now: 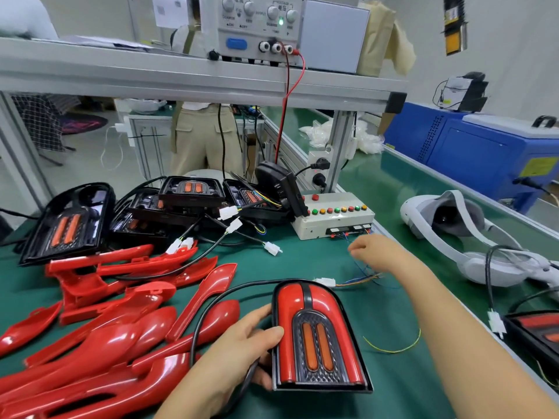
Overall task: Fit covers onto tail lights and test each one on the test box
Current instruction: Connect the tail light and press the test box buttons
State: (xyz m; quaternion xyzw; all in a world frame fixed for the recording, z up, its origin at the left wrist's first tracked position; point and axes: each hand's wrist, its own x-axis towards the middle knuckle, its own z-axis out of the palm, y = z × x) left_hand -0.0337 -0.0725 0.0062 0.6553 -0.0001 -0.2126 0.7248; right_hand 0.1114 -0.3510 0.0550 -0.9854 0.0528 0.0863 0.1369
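Our left hand [239,349] grips the red arched plastic tail light [317,337] on the green table [305,263]; our right hand [370,247] hovers by the white button-studded test box [332,222], fingers blurred, grip unclear.

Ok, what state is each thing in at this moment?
tail light: red covers fitted, plugged into coloured wires, left hand gripping its edge
right hand: near test box, blurred, grip unclear
power supply: green lamp lit
rear tail lights: uncovered, plugs loose
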